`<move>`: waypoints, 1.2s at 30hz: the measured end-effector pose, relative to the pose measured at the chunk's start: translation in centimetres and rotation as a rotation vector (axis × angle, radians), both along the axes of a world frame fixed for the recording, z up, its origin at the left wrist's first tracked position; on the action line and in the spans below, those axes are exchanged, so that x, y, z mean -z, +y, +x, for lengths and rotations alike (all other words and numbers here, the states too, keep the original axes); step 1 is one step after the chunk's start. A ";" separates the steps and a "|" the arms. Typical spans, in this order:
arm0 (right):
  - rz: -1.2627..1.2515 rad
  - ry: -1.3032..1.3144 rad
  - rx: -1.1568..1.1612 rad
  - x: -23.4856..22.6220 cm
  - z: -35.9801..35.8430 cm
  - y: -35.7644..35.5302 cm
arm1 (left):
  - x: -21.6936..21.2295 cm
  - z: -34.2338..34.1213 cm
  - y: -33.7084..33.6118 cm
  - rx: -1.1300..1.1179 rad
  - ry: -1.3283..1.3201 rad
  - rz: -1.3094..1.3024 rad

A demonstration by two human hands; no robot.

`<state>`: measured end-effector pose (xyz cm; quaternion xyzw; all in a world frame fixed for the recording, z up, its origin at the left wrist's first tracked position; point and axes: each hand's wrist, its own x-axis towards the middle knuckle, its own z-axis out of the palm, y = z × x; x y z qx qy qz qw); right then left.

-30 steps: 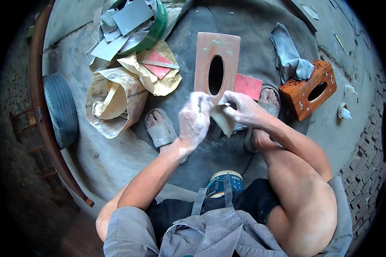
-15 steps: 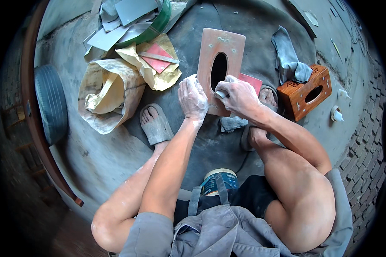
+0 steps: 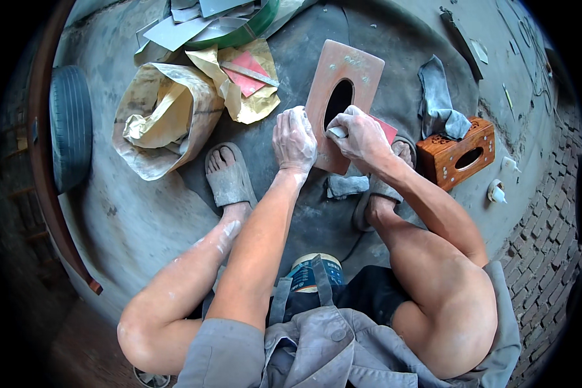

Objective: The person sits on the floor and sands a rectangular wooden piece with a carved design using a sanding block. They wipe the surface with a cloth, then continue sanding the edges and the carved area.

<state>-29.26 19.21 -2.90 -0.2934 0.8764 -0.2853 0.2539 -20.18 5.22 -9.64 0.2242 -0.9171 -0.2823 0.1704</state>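
A dusty, pale reddish wooden tissue box [image 3: 366,72] with a dark oval opening is tilted in front of me, its top facing me. My left hand [image 3: 294,142] is closed on the box's left edge, the fingertips hidden from view. Pinched in my right hand [image 3: 362,139] is a small folded grey piece of sandpaper [image 3: 336,132], against the lower rim of the oval. White dust coats both hands. Just below the box lies a crumpled grey cloth [image 3: 347,187].
At right stands a finished orange-brown tissue box [image 3: 456,161] with a grey cloth [image 3: 437,97] draped on it, beside small white bottles [image 3: 498,192]. On the left are an open sack [image 3: 136,152], yellow paper [image 3: 262,107], a green basin [image 3: 255,31] of grey sheets, and a tire [image 3: 70,129].
The tissue box has leaned further over to the right at its top. Both hands stay on it, the right still pinching the sandpaper by the oval. The whole view has shifted slightly.
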 end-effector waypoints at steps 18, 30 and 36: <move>0.009 -0.062 -0.046 0.0 -1.5 -0.6 | 0.0 0.1 -0.1 -0.012 -0.017 0.032; 0.035 -0.083 -0.074 0.0 -1.9 -0.9 | -0.1 0.1 -0.1 -0.009 -0.024 0.017; 0.062 -0.087 -0.068 0.5 -1.8 -1.1 | 0.0 0.1 -0.1 -0.011 -0.034 0.016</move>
